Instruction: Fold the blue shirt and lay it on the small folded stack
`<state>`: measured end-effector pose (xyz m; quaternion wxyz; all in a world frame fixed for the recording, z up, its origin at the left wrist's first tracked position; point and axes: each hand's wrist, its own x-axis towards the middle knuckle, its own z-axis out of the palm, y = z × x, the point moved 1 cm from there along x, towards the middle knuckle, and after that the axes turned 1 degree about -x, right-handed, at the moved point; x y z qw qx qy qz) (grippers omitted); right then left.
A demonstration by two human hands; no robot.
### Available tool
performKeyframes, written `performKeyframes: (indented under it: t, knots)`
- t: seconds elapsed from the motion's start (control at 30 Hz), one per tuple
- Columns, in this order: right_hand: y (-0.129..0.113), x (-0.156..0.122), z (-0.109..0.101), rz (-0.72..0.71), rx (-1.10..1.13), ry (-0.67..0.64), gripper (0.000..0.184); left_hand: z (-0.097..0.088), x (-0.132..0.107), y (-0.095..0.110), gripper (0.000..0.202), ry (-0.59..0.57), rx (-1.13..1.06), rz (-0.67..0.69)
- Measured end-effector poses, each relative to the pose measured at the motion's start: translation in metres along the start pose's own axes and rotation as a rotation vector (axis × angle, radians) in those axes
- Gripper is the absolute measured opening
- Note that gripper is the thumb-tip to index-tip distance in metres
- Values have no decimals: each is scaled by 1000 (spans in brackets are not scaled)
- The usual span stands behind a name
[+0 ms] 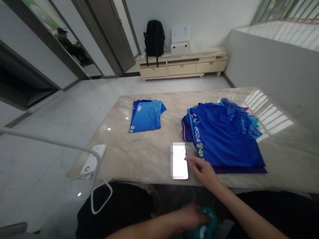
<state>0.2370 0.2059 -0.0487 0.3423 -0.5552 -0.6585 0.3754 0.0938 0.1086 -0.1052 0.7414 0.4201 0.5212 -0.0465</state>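
My right hand point(204, 171) reaches over the marble table point(149, 156), index finger stretched out and touching the right edge of a phone point(179, 161) with a lit white screen; the other fingers are curled. My left hand point(191, 217) is low at my lap, below the table edge, closed on a teal garment point(208, 225). A pile of blue shirts point(221, 132) with purple ones under it lies just right of the phone. A single folded blue shirt point(147, 114) lies farther back on the left.
A white power bank with a cable point(93, 159) sits on the table's left corner. A low cream cabinet point(181, 64) with a black backpack point(154, 38) and a white box stands at the far wall. A grey wall runs along the right.
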Motion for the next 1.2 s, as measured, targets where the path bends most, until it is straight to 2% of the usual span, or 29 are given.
performKeyframes:
  t: [0.17,0.27,0.37,0.43,0.5,0.57,0.63,0.73,0.8,0.9,1.0,1.2]
  knots:
    - [-15,-13,-12,37,54,11,35,2,-17,8,21,28,-108,51]
    - [-30,-29,-31,78,-69,-37,35,3,-26,13,29,64,-242,150]
    - [-52,-58,-51,89,-314,-130,31,8,-46,22,41,115,-385,278]
    - [-66,-90,-56,112,-360,-204,33,16,-67,27,50,157,-524,355]
    - [-76,-129,-51,112,-289,-215,42,26,-92,28,55,188,-723,417]
    - [-82,-165,-37,45,-172,-162,66,39,-116,25,59,178,-877,492]
    - [-86,-192,-22,16,-54,-124,81,50,-134,20,65,133,-885,620]
    - [-93,-206,-12,75,80,-104,68,54,-149,13,70,138,-767,821]
    - [-101,-202,-17,80,137,-92,55,48,-153,13,57,204,-677,881]
    - [-113,-194,-35,56,199,-76,44,34,-159,17,34,271,-575,908]
    - [-116,-192,-60,9,189,-10,40,19,-172,16,27,257,-562,969]
    - [-103,-209,-126,-31,-89,341,35,-8,-222,-9,25,311,-669,989]
